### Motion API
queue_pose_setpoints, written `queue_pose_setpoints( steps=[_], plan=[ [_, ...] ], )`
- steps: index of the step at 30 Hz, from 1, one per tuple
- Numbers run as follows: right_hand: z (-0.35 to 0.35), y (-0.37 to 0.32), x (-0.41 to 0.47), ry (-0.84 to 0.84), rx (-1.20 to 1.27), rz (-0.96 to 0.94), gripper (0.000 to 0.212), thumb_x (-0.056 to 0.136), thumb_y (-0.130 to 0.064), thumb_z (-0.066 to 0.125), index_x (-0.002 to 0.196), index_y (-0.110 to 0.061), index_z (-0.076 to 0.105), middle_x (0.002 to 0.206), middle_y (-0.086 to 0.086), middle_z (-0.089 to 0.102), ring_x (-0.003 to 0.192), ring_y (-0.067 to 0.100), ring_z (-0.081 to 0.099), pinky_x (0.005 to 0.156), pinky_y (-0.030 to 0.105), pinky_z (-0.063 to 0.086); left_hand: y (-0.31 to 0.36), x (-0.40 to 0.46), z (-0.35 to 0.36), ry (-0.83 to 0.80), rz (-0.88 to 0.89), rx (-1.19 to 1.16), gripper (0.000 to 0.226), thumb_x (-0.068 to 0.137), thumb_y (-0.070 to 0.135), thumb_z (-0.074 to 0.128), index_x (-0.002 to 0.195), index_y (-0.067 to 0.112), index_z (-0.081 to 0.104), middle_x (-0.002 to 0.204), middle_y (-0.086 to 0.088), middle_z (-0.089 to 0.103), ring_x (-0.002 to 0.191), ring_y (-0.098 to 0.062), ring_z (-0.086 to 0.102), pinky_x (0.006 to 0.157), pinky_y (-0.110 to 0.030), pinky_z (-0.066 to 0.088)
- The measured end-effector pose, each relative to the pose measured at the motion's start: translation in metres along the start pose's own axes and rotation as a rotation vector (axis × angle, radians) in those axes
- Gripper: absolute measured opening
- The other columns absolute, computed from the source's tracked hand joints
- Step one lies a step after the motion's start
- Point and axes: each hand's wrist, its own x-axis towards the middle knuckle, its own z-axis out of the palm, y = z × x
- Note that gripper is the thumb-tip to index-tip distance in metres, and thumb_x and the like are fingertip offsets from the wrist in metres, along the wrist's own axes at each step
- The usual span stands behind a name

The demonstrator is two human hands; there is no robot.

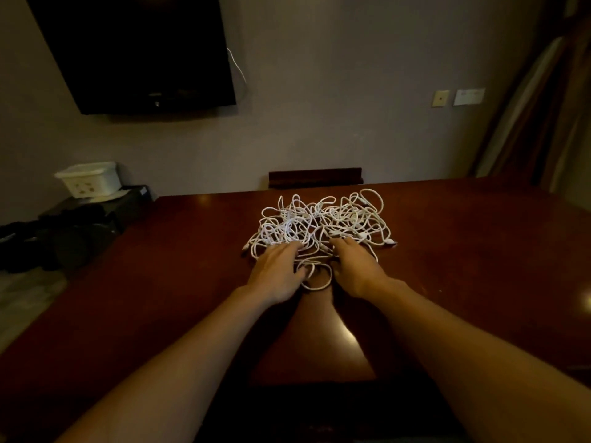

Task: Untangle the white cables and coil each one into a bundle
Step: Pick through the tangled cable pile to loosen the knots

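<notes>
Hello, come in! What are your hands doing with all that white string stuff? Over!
Left hand and right hand both resting on near edge of white cables, fingers spread. Cables one tangled heap on table. No bundles yet. Nothing in the way.

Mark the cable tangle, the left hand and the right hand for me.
cable tangle [323,219]: head view, on the dense middle of the white pile.
left hand [276,271]: head view, back of the hand.
right hand [356,270]: head view, back of the hand.
</notes>
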Motion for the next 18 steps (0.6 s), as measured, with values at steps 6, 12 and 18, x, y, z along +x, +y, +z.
queue_pose_setpoints(
  steps=[6, 12, 18],
  plan=[
    [0.008, 0.003, 0.024, 0.146, 0.03, -0.002, 0.022, 0.103, -0.041, 0.059, 0.12, -0.03, 0.07, 0.116, -0.003, 0.07, 0.103, 0.021, 0.067, 0.086, 0.042, 0.059, -0.004, 0.028, 0.016, 0.247, -0.062, -0.221, 0.033, 0.1, 0.007, 0.058, 0.117, 0.031, 0.073, 0.128, 0.005, 0.067, 0.128, -0.017, 0.054, 0.108, -0.043, 0.048],
    [0.017, 0.004, 0.042, 0.159, 0.045, 0.023, 0.019, 0.098, -0.044, 0.067, 0.115, -0.036, 0.064, 0.11, -0.009, 0.068, 0.098, 0.015, 0.065, 0.079, 0.038, 0.056, 0.009, 0.045, 0.022, 0.273, -0.143, -0.367, 0.039, 0.102, 0.049, 0.04, 0.104, 0.031, 0.074, 0.11, 0.008, 0.07, 0.115, -0.017, 0.057, 0.097, -0.045, 0.05],
    [0.03, 0.012, 0.039, 0.334, 0.224, -0.07, 0.013, 0.1, -0.046, 0.061, 0.104, -0.034, 0.058, 0.106, -0.017, 0.051, 0.09, 0.005, 0.057, 0.084, 0.041, 0.059, 0.006, 0.043, 0.031, 0.395, 0.037, -0.093, 0.054, 0.096, 0.026, 0.072, 0.145, 0.034, 0.052, 0.125, 0.012, 0.061, 0.125, -0.011, 0.049, 0.106, -0.032, 0.042]
  ],
)
